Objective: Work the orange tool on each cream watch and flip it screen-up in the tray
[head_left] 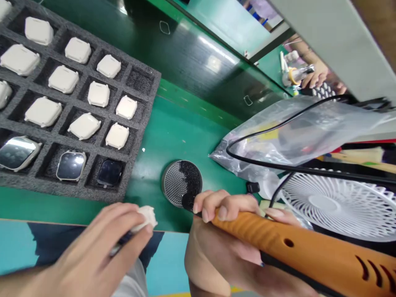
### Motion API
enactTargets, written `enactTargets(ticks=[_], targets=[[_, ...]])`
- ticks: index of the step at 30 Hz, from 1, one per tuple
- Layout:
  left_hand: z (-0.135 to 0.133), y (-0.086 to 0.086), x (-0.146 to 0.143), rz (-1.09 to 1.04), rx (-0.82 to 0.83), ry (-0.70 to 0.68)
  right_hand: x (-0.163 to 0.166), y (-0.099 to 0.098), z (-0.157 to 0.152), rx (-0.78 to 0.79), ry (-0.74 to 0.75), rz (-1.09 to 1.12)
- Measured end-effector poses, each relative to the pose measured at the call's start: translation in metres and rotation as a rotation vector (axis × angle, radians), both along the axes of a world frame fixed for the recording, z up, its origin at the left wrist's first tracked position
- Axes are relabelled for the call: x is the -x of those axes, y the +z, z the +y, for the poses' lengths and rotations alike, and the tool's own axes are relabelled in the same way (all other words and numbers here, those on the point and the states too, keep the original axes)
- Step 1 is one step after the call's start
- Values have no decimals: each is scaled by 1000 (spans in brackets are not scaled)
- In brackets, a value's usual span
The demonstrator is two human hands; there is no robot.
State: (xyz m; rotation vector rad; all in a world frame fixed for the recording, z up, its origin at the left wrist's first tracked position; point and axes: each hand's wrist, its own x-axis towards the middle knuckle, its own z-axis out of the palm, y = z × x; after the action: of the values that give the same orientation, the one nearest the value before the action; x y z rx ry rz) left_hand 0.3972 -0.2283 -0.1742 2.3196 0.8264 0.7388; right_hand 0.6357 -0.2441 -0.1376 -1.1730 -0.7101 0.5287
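Note:
My left hand (107, 247) is closed around a white watch case (147, 218) near the bench's front edge. A dark part shows between its fingers, mostly hidden. In my right hand (219, 247) lies an orange and black electric screwdriver (297, 243), its fingers wrapped round the front of the body. The black nose of the screwdriver reaches the near rim of a round metal dish (173, 185); its very tip is hard to make out. Tiny black screws (189, 175) cover the dish's right part, and bare perforated metal shows on the left.
A grey foam tray (140, 136) at left holds several white watch cases (85, 126) and dark-screened watches (71, 165). At right lie a clear plastic bag (266, 123), a black cable (275, 165) and a white fan (334, 202). A co-worker's hand (318, 74) appears beyond.

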Motion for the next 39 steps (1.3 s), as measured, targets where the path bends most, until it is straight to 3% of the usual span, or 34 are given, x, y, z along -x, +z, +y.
enactTargets(ticks=[3, 5, 9, 12, 18, 20, 24, 26, 30, 35, 39], targets=[[5, -8, -38, -16, -69, -70, -1, -2, 1, 14, 48, -48], [5, -16, -48, 6, -103, -72, -2, -3, 1, 8, 65, -63], [-3, -29, -47, 77, -87, -48, -4, 1, -1, -11, 64, -55], [-4, -31, -47, 69, -74, -74, -4, 8, -4, 72, 56, -86], [5, -28, -52, 2, -46, -143, 2, 6, -10, -88, 39, -57], [6, -30, -51, 1, -32, -149, 2, 1, -15, -82, 122, -79], [5, -32, -51, 5, -19, -163, 0, -8, -27, 31, 329, -134], [6, -32, -52, 6, -25, -171, -3, -8, -30, 105, 331, -131], [7, -31, -53, 8, -29, -181, -6, -4, -28, 92, 399, -155], [7, -31, -53, 20, -24, -172, 1, -1, -21, 173, 340, -142], [7, -31, -54, 26, -29, -169, 3, 1, -19, 208, 375, -160]])
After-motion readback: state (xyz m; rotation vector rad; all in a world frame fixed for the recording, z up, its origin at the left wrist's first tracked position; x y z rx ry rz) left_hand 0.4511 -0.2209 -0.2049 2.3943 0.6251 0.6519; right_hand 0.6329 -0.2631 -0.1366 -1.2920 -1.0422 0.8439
